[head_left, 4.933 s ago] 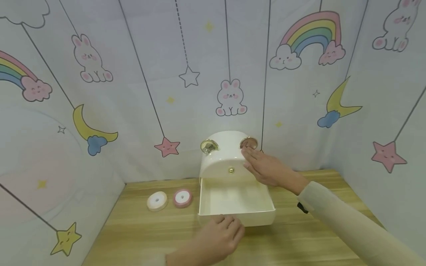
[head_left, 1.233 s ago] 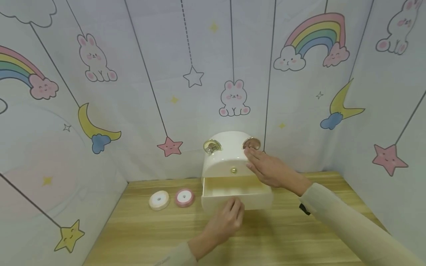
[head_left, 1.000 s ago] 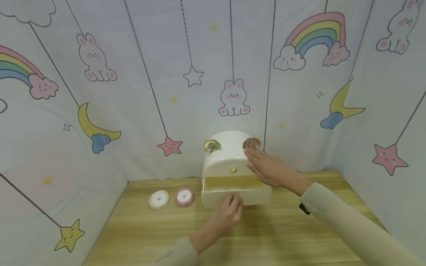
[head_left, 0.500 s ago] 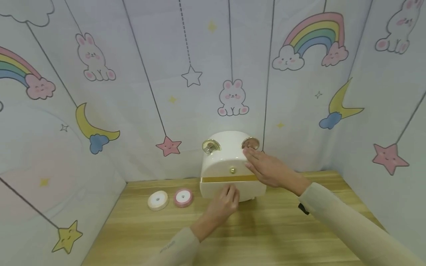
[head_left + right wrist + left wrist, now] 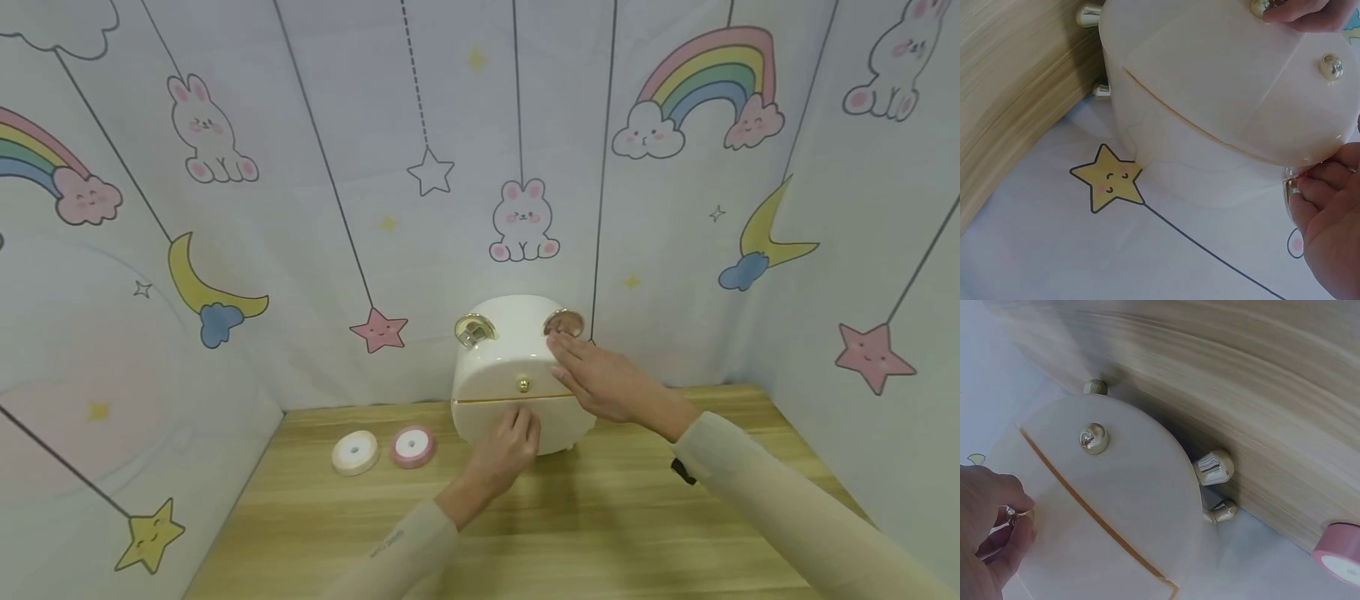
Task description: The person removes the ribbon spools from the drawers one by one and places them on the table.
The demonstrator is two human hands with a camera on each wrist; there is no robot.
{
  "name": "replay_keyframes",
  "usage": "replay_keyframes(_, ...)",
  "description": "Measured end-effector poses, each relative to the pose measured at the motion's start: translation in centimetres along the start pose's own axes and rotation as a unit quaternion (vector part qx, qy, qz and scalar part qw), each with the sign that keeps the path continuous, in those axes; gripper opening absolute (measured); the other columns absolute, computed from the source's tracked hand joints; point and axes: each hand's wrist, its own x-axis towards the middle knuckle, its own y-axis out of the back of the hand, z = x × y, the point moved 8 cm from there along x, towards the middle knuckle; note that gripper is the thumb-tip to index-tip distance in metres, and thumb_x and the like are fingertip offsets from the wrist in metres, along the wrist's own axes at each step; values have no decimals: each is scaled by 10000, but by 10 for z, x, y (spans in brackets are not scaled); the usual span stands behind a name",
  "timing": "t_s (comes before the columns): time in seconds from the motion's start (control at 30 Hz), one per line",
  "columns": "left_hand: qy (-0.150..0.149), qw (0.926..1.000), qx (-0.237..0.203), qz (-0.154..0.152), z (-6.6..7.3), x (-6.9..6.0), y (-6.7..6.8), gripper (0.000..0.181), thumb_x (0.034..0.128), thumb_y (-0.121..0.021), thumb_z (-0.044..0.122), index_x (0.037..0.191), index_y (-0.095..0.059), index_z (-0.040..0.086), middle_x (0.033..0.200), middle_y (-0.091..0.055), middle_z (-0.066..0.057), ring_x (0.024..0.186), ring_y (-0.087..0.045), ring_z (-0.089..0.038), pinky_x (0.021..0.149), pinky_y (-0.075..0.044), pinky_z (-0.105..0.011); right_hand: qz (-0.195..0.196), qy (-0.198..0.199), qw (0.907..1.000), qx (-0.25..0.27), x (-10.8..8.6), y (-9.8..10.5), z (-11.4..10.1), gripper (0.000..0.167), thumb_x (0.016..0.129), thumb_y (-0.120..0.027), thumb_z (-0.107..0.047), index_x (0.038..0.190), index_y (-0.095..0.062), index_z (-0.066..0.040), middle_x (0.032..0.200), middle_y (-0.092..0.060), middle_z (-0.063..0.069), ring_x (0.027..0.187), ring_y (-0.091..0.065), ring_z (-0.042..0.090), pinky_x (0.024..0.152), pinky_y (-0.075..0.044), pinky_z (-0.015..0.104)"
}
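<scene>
A white rounded storage box [image 5: 517,346] stands on the table against the backdrop, with gold-rimmed ears, small gold feet and drawer fronts. The middle drawer [image 5: 566,421] sits pushed in, a thin golden line along its edge. My left hand [image 5: 498,454] pinches that drawer's gold knob [image 5: 1011,515], mostly covered by my fingers. Other gold knobs show on the upper front [image 5: 522,384] and lower front [image 5: 1094,437]. My right hand [image 5: 607,379] rests with straight fingers on the box's upper right side, fingertips at the right ear [image 5: 564,323].
Two ribbon spools lie on the wooden table [image 5: 300,517] left of the box: a cream spool [image 5: 355,452] and a pink spool [image 5: 412,447]. A white patterned backdrop [image 5: 315,208] encloses the table at the back and sides.
The drawer, pulled far out earlier, has slid back into the box with my left hand moving forward on its front. My right hand has stayed on the box's upper right side.
</scene>
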Motion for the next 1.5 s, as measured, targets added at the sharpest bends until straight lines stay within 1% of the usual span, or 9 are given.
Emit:
replay_keyframes(0.17,9,9999,-24,-156,-3,-1,-6,242,886,-553,-7,1033,-740,37,981,-682,-74,938,-670,-193,875,-583,-238,30,4,10000,-11,0,1,-1,551,1124,-430,-225,1566,-370,98,1631,-384,296,1513,-424,444,1208,-416,574)
replay_keyframes(0.27,16,9998,-66,-182,-4,-2,-7,216,844,-643,35,1038,-736,37,980,-677,-72,936,-663,-189,861,-581,-237,29,7,10000,-39,0,1,-1,548,1125,-430,-222,1566,-371,98,1629,-388,297,1511,-428,442,1206,-419,571)
replay_keyframes(0.57,120,9996,-228,-82,-4,-2,-10,270,928,-494,-35,1034,-734,30,977,-667,-68,943,-662,-184,826,-590,-218,90,-4,10000,0,-1,2,-1,549,1117,-451,-216,1557,-381,107,1618,-399,306,1506,-434,443,1204,-421,570)
replay_keyframes(0.87,87,9998,-143,-123,-5,-1,-9,215,829,-754,59,1041,-724,41,969,-658,-57,915,-639,-174,822,-570,-220,108,-26,9999,-12,-1,1,-1,543,1119,-447,-216,1560,-387,95,1624,-401,297,1509,-434,440,1203,-422,572)
replay_keyframes(1.1,190,9990,-291,-265,-5,-3,-11,204,864,-790,95,1057,-736,58,990,-671,-51,926,-649,-168,794,-579,-210,105,-35,9999,-39,-1,0,0,549,1119,-446,-222,1564,-380,94,1626,-397,294,1509,-435,438,1202,-425,570)
replay_keyframes(1.2,214,9983,-390,-374,-5,-4,-11,180,905,-745,99,1079,-739,55,1015,-678,-57,953,-658,-173,797,-586,-209,101,-37,9999,-52,0,-1,0,554,1118,-450,-225,1566,-378,92,1628,-393,295,1506,-437,441,1196,-430,573)
replay_keyframes(1.3,177,9981,-440,-404,-5,-6,-9,179,980,-599,72,1099,-732,56,1043,-683,-67,983,-666,-185,813,-593,-216,77,-60,9999,-64,0,-2,0,565,1118,-450,-242,1571,-373,86,1634,-388,286,1510,-434,434,1201,-427,569)
replay_keyframes(1.43,66,9987,-454,-212,-3,-9,-3,367,1052,-343,35,1102,-705,64,1058,-670,-75,977,-659,-196,798,-592,-238,39,-79,9999,-64,0,-2,0,573,1120,-446,-260,1577,-368,76,1642,-380,272,1518,-425,424,1207,-421,563)
replay_keyframes(1.5,-10,9989,-436,-172,-1,-11,-2,416,1065,-279,33,1104,-691,72,1067,-660,-72,972,-654,-195,794,-587,-243,43,-74,9999,-56,0,-2,0,574,1119,-450,-260,1577,-368,76,1643,-379,273,1520,-423,423,1207,-422,563)
